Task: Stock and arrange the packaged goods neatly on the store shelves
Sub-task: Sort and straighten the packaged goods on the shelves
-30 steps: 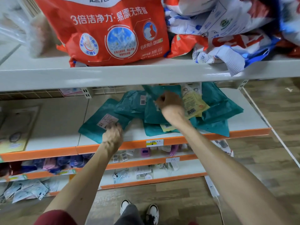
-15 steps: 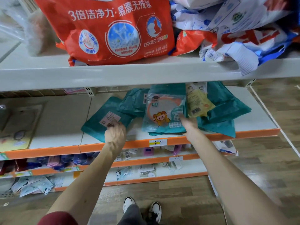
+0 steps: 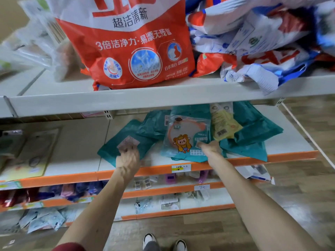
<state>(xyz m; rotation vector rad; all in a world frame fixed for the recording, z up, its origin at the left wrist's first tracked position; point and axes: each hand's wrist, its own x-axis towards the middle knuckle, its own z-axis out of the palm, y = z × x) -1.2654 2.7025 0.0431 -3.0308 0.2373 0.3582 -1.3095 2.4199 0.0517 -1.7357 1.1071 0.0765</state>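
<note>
Several flat teal packets lie in a loose heap on the white middle shelf (image 3: 290, 142). My left hand (image 3: 127, 158) grips the near edge of the leftmost teal packet (image 3: 116, 151), just below its white label. My right hand (image 3: 210, 148) pinches the lower right corner of a cartoon-pig packet (image 3: 183, 136), which lies face up on the heap. A yellow packet (image 3: 223, 124) sits on the teal ones just right of it. More teal packets (image 3: 253, 134) spread out to the right.
The upper shelf (image 3: 126, 100) overhangs the heap and carries a big red detergent bag (image 3: 130, 51) and crumpled blue-white bags (image 3: 262, 51). Flat carded goods (image 3: 30, 151) lie at the left of the middle shelf. Lower orange-edged shelves hold small packets. Wood floor runs to the right.
My right hand came off the top of the heap and drew the cartoon-pig packet face up toward the shelf front, now holding its corner. My left hand stayed on the left teal packet.
</note>
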